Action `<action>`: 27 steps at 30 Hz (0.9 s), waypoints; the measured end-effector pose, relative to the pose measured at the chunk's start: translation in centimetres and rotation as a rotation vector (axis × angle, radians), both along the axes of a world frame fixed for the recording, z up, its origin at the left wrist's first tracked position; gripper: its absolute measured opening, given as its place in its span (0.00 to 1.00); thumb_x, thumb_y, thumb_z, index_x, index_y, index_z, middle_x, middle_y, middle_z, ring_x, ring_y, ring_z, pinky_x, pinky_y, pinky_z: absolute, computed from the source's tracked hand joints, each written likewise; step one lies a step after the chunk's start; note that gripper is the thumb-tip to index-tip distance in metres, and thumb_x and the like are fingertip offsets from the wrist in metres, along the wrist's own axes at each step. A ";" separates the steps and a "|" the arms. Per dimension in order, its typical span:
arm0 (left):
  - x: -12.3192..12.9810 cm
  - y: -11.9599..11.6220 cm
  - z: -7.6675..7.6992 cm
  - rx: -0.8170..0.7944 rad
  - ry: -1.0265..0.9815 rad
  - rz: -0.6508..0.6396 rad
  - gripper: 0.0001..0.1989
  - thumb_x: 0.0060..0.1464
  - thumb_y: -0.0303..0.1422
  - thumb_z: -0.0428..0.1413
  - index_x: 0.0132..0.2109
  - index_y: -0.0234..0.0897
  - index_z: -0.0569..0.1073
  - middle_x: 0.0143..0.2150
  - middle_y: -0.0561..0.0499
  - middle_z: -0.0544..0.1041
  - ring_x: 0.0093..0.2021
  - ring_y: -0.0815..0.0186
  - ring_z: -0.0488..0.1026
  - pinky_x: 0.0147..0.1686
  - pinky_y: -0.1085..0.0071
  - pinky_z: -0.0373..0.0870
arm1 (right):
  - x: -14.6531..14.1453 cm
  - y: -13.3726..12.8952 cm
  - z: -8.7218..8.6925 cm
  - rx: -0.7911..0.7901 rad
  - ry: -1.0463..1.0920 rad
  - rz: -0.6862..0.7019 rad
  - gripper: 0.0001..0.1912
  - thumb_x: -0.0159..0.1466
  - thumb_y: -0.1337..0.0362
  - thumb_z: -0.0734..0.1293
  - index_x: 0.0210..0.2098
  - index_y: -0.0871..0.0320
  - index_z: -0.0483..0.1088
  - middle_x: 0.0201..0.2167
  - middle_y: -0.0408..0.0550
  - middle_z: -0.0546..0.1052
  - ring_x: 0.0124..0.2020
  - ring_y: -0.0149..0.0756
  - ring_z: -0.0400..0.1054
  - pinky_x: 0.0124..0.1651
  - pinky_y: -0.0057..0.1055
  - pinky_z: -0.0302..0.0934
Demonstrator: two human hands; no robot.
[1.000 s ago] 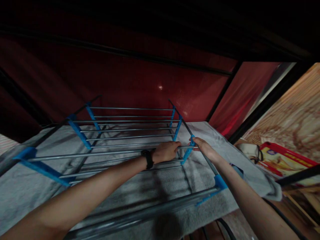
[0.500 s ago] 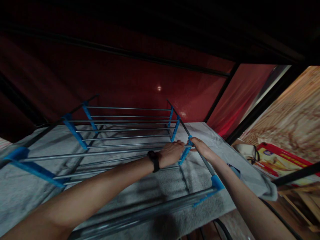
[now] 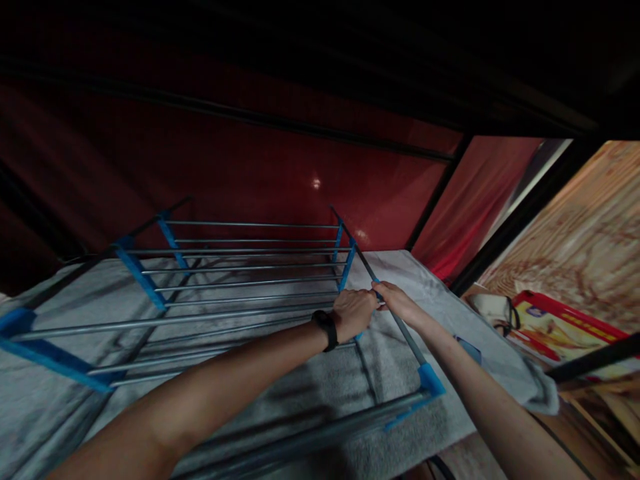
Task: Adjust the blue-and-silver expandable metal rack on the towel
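Observation:
A rack of grey metal tubes (image 3: 260, 268) with blue plastic brackets (image 3: 140, 277) lies across a grey cloth. My left hand (image 3: 354, 312), with a black band on its wrist, is closed over the end of a crosswise tube at the rack's right side. Right beside it, my right hand (image 3: 397, 301) has its fingers wrapped around the blue bracket where it meets the right side pole (image 3: 410, 339). Both hands nearly touch and hide most of that bracket. Nearer to me, another blue bracket (image 3: 431, 381) joins the same pole to the front tubes (image 3: 320, 427).
Grey cloth (image 3: 430, 280) covers the surface under the rack. Behind stands a dark red panel (image 3: 250, 173) with black frame bars (image 3: 440, 207). A dark flat object (image 3: 469, 348) lies by my right forearm. A red and yellow box (image 3: 565, 327) sits farther right beside a pale object (image 3: 490, 307).
My left hand has rolled and slid right against the right hand, now covering the bracket that showed between them. The view has shifted slightly, so the rack appears a little lower and further left.

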State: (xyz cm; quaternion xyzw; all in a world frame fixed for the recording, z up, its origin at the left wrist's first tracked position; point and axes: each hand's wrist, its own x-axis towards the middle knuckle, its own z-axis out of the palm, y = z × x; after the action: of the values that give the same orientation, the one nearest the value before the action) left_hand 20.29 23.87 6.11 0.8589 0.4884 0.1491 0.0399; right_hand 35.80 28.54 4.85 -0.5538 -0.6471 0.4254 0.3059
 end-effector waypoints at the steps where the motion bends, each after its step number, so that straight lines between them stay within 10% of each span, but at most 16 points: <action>1: -0.1 0.0 0.2 -0.010 0.000 0.003 0.15 0.65 0.36 0.46 0.42 0.32 0.75 0.39 0.39 0.80 0.42 0.54 0.79 0.43 0.60 0.73 | 0.0 0.0 0.0 0.007 -0.004 0.008 0.20 0.62 0.46 0.62 0.32 0.57 0.69 0.32 0.47 0.75 0.33 0.37 0.70 0.32 0.28 0.66; 27: -0.9 2.4 0.6 -0.183 -0.047 0.024 0.13 0.63 0.37 0.47 0.43 0.36 0.74 0.43 0.44 0.79 0.46 0.57 0.76 0.45 0.64 0.70 | 0.2 0.2 -0.8 0.015 0.021 0.032 0.24 0.66 0.45 0.58 0.37 0.58 0.72 0.37 0.51 0.79 0.36 0.39 0.74 0.36 0.31 0.71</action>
State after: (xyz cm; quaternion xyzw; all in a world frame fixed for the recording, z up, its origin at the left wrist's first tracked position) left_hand 19.35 26.22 6.72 0.8420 0.5091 0.1243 0.1279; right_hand 35.95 28.69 4.06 -0.5366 -0.6559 0.4311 0.3098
